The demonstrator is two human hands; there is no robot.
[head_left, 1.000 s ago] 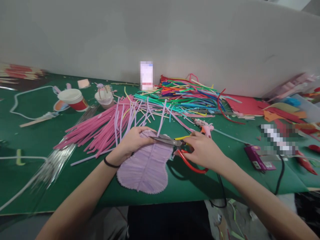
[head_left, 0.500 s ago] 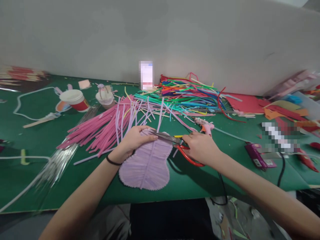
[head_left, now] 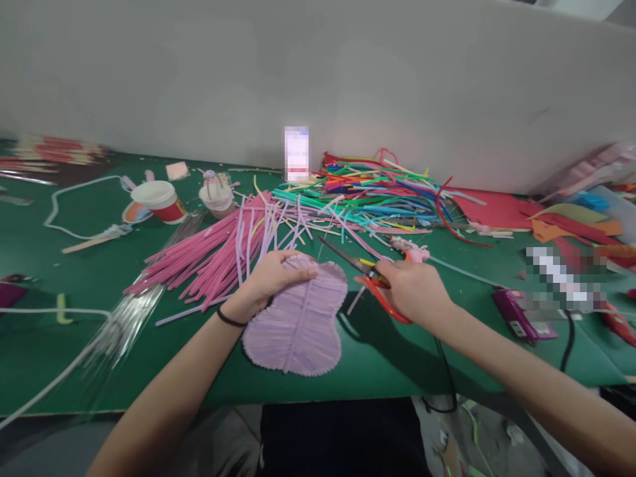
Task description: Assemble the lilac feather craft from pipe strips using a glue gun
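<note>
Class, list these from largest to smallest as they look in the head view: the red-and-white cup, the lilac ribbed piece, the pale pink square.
1. Lilac ribbed piece
2. Red-and-white cup
3. Pale pink square

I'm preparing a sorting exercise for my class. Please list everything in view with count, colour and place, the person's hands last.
Panel: one, lilac, in the left hand
Scissors: one, red handles, in the right hand
Pink strips: many, pink, left of centre
Mixed strips: many, multicoloured, at the back
Paper cup: one, white and red, back left
Glue gun: one, pink and orange, beyond the right hand
Box: one, purple, right
Screen: one, whitish, by the wall
Wall: one, grey, behind
Table: one, green, beneath
Smaller scraps: too blurred to count
Left hand: one, bare, centre
Right hand: one, bare, right of centre
</note>
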